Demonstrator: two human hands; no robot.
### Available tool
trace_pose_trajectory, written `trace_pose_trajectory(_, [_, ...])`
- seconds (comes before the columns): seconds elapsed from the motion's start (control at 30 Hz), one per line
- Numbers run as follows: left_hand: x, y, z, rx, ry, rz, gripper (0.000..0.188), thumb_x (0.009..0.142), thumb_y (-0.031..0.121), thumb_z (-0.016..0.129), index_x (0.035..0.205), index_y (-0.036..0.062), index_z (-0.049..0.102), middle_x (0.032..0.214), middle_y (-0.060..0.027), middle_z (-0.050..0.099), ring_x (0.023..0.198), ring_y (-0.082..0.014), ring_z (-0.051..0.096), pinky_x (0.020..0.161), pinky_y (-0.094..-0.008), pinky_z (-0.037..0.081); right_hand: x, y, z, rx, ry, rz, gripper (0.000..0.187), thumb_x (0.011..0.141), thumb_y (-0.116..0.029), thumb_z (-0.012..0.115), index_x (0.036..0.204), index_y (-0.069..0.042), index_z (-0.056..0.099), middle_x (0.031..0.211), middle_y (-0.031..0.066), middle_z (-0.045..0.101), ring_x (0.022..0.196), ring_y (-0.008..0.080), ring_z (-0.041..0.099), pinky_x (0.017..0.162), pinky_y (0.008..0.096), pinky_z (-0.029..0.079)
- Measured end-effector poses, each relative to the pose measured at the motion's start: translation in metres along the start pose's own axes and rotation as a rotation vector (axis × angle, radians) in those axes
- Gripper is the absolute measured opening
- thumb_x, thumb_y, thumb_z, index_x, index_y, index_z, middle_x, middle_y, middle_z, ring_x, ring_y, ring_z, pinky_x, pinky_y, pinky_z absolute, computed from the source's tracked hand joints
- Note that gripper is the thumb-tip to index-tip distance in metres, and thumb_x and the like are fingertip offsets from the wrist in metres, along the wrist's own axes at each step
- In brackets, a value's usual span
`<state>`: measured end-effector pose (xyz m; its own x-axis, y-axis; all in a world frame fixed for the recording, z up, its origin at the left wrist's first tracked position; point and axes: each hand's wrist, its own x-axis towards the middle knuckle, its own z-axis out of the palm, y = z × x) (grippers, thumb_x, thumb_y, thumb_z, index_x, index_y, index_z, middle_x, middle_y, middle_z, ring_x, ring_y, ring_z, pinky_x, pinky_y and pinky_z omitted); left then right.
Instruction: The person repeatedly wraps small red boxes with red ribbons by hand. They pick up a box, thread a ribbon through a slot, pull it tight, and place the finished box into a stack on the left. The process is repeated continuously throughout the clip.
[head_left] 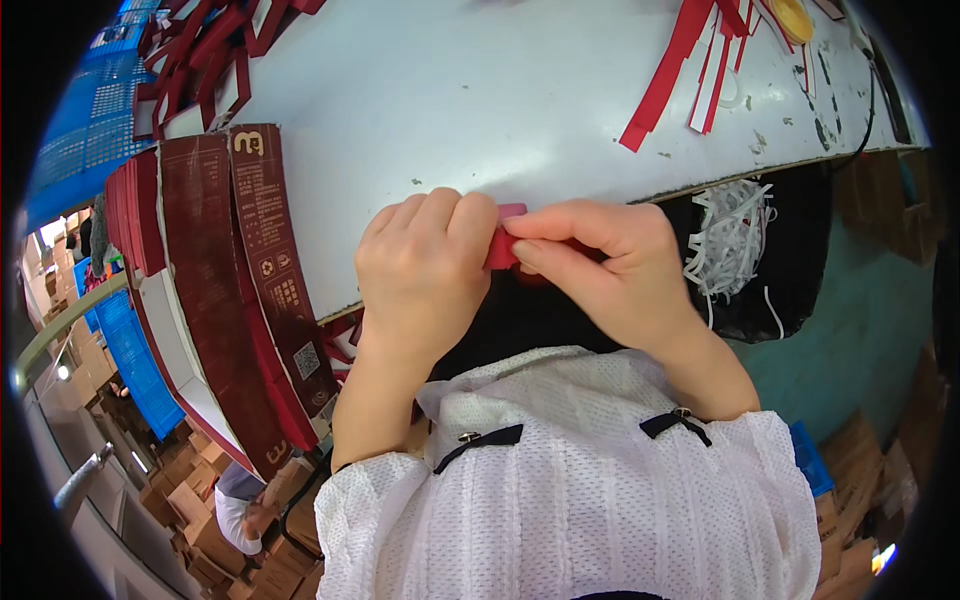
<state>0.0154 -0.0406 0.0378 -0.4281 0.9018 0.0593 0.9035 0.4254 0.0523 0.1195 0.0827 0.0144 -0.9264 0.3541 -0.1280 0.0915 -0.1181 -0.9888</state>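
At the near edge of the white table (450, 120), my two hands meet over a small red piece (500, 250) with a pinkish upper end. My left hand (420, 265) is closed, its fingers curled around the piece's left side. From the right, the thumb and forefinger of my right hand (625, 265) pinch its edge. Most of the piece is hidden by my fingers, so its exact kind cannot be made out. Something red also shows dimly beneath the right fingers.
A dark red carton (205, 220) holding red pieces stands at the left. Red folded frames (205, 75) pile up far left. Red strips (670, 70) and a yellow roll (792, 20) lie far right. White shredded strips (730, 240) fill a black bag below. A person (240, 510) is at lower left.
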Motion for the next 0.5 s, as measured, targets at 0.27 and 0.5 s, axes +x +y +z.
trace_pose_trajectory(0.27, [-0.022, -0.002, 0.034, -0.514, 0.609, 0.031, 0.016, 0.068, -0.002, 0.063, 0.080, -0.0016, 0.054, 0.075, -0.0160, 0.063, 0.067, -0.0254, 0.061, 0.065, -0.0354, 0.050, -0.002, 0.000, -0.041, -0.123, -0.041, -0.151, 0.016, 0.066, 0.004, 0.065, 0.082, 0.000, 0.065, 0.068, 0.0061, 0.061, 0.062, 0.0129, 0.056, 0.054, 0.0214, 0.042])
trace_pose_trajectory(0.5, [-0.025, 0.000, 0.047, -0.580, 0.743, 0.035, 0.014, 0.071, -0.003, 0.059, 0.083, -0.0017, 0.053, 0.076, -0.0171, 0.063, 0.068, -0.0252, 0.060, 0.071, -0.0421, 0.049, 0.001, 0.004, -0.016, -0.415, 0.269, -0.456, 0.010, 0.066, 0.001, 0.065, 0.076, -0.002, 0.063, 0.066, 0.0085, 0.060, 0.058, 0.0181, 0.056, 0.051, 0.0259, 0.043])
